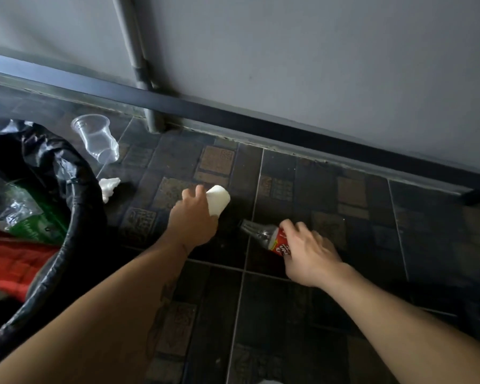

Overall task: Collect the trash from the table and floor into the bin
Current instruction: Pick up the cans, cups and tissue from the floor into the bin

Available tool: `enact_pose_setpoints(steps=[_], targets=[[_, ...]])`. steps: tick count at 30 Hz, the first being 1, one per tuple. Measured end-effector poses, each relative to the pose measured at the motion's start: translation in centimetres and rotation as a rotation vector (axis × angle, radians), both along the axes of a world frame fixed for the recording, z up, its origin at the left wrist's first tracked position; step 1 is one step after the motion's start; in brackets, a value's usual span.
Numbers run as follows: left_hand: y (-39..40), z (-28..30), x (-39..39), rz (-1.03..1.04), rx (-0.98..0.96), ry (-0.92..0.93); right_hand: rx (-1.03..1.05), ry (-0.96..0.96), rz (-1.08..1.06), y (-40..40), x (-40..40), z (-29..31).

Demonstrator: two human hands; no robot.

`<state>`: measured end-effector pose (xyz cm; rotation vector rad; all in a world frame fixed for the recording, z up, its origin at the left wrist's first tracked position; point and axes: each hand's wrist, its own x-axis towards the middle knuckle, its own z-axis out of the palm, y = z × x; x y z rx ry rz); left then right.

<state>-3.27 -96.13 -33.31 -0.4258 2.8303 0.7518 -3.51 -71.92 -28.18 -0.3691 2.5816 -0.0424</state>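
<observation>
Two hands reach low over a dark patterned tile floor (288,314) beside a grey wall (316,65). The left hand (191,220) grips a white cup (218,199); the right hand (308,253) closes around a red-labelled bottle (263,235) lying on the tiles. A clear plastic cup (96,137) and crumpled tissue (108,187) lie near the black-lined bin (67,217) at left.

White cup (218,200), red-labelled clear bottle (269,237), black bin liner (67,173), dark patterned tiles (358,212)
</observation>
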Motion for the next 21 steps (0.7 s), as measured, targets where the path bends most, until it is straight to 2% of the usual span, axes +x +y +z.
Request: enact_pose_setpoints(steps=[3, 7, 9, 13, 17, 21], targets=[[1.0, 1.3, 2.0, 0.066, 0.081, -0.005, -0.139, 0.168, 0.008, -0.2, -0.8, 1.0], [1.7, 6.6, 3.8, 0.237, 0.273, 0.184, -0.472, 0.317, -0.020, -2.1, -1.4, 3.7], [1.6, 10.3, 4.5, 0.286, 0.366, 0.288, -0.628, 0.330, -0.045, -3.8, -1.2, 5.7], [-1.1, 18.8, 5.7, 0.349, 0.397, 0.402, -0.864, 0.307, -0.052, -8.5, -1.0, 11.9], [-6.9, 25.1, 9.1, 0.391, 0.264, 0.487, -0.905, 0.219, 0.041, -14.4, -0.4, 18.4], [-13.3, 27.8, 14.5, 0.462, 0.156, 0.433, -0.780, 0.128, 0.186, -20.5, 2.2, 21.6]])
